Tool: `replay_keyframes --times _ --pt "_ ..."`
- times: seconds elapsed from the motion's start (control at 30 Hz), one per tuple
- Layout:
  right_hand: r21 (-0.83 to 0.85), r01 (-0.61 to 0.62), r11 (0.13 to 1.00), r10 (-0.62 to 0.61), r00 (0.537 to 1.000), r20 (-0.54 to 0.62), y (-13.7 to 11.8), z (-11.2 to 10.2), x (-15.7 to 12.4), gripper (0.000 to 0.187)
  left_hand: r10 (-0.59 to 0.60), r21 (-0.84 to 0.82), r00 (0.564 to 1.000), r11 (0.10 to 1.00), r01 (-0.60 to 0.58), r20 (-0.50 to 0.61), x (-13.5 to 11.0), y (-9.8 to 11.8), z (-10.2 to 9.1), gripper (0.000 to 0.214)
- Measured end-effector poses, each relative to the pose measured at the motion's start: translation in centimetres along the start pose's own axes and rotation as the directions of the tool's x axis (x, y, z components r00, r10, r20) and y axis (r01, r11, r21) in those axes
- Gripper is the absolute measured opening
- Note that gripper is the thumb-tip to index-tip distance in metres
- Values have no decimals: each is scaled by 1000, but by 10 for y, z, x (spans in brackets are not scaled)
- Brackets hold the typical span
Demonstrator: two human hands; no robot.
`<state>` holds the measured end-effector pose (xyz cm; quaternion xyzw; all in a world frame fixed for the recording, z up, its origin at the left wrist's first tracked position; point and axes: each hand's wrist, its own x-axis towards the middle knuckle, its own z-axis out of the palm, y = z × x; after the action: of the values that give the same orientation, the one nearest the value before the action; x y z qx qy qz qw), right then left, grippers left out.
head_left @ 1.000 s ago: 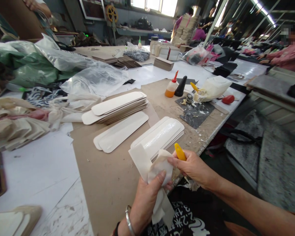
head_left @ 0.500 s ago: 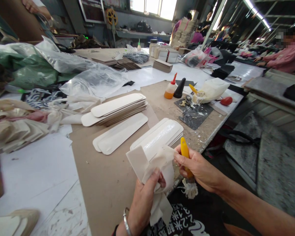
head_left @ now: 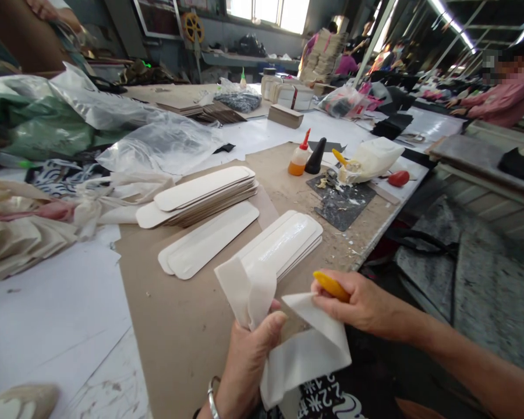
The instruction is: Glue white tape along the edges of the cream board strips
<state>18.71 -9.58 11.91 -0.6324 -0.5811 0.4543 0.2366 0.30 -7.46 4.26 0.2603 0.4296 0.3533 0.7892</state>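
Observation:
My left hand (head_left: 251, 355), with a bracelet at the wrist, grips a pale fabric piece (head_left: 308, 352) whose upper end stands up beside my thumb. A corner of that fabric is pinched in my right hand (head_left: 360, 302), which also holds a brush by its yellow handle (head_left: 332, 286); the bristles are hidden. Just beyond my hands lies a small stack of white rounded boards (head_left: 283, 238), the top one glossy and wet-looking. To its left are a couple of overlapping boards (head_left: 209, 241) and a taller board stack (head_left: 205, 192).
A squeeze bottle of orange liquid (head_left: 297, 163) stands beside a black cone (head_left: 315, 157). A cut-open white jug (head_left: 373, 158) rests near a glue-smeared dark sheet (head_left: 343, 201). Clear plastic (head_left: 166, 139) and folded fabric (head_left: 21, 233) lie left. A co-worker in pink (head_left: 502, 93) is at right.
My right hand has drawn the fabric's corner rightward and down, so the piece now spreads out between my hands. The brush has tipped over, and its bristles have gone out of sight.

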Motion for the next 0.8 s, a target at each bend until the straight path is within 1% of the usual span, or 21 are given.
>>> replay_keyframes --times 0.07,0.1,0.2,0.27,0.3,0.33,0.37,0.4,0.43,0.47,0.5,0.53,0.57,0.6,0.63,0.67,0.7,0.73,0.77,0.8 --pt "-71 25 997 -15 990 138 -1 7 0 17 -17 26 999 1000 16 44 -1 -1 0 46" --pt "-80 24 996 -9 984 179 -1 9 1 17 -15 48 998 999 12 64 -2 -2 1 43" --pt "-53 -39 998 50 967 249 3 11 3 23 36 98 992 994 -47 117 -5 -5 2 39" --pt "-59 -64 996 78 959 272 6 10 3 30 69 152 987 984 -91 142 -6 -8 2 38" --pt "-69 -62 996 78 959 273 7 9 3 32 102 201 981 970 -135 166 -6 -10 1 35" --pt "-73 -58 996 75 959 273 8 9 3 34 163 268 965 939 -215 203 -5 -12 0 31" --pt "-68 -58 996 74 959 275 9 9 3 35 255 346 933 877 -334 254 -4 -15 -2 26" --pt "-54 -64 997 76 956 284 11 9 3 35 361 425 876 772 -473 320 -2 -17 -4 22" --pt "-43 -71 997 81 951 300 13 7 3 35 462 490 793 624 -608 397 0 -19 -6 19" --pt "-53 -77 996 90 946 311 15 5 4 35 548 526 690 453 -720 473 1 -20 -7 19" --pt "-90 -76 993 100 948 303 17 1 7 35 610 537 581 283 -795 539 3 -21 -9 21" --pt "-154 -67 986 107 957 271 19 -5 10 35 652 531 476 130 -837 590 4 -21 -9 24" --pt "-238 -54 970 107 970 216 20 -11 14 36 670 525 389 -2 -851 633 5 -20 -9 28" --pt "-327 -38 944 92 984 153 20 -19 19 36 667 522 317 -127 -844 675 5 -19 -9 31" --pt "-405 -18 914 63 993 98 18 -25 25 36 652 523 264 -239 -818 711 5 -17 -9 30" --pt "-462 10 887 25 997 69 14 -30 32 37 631 529 229 -340 -777 741 4 -16 -8 27" --pt "-493 46 869 -11 997 74 8 -33 38 37 610 538 210 -423 -729 764 3 -15 -8 23" --pt "-501 86 861 -37 994 108 0 -34 45 36 598 547 197 -486 -681 777 2 -14 -8 19" --pt "-488 125 864 -52 986 160 -9 -32 52 36 593 555 189 -528 -643 783 2 -13 -8 18" --pt "-460 156 874 -58 974 221 -18 -27 59 35 594 566 190 -547 -617 782 2 -13 -8 18"
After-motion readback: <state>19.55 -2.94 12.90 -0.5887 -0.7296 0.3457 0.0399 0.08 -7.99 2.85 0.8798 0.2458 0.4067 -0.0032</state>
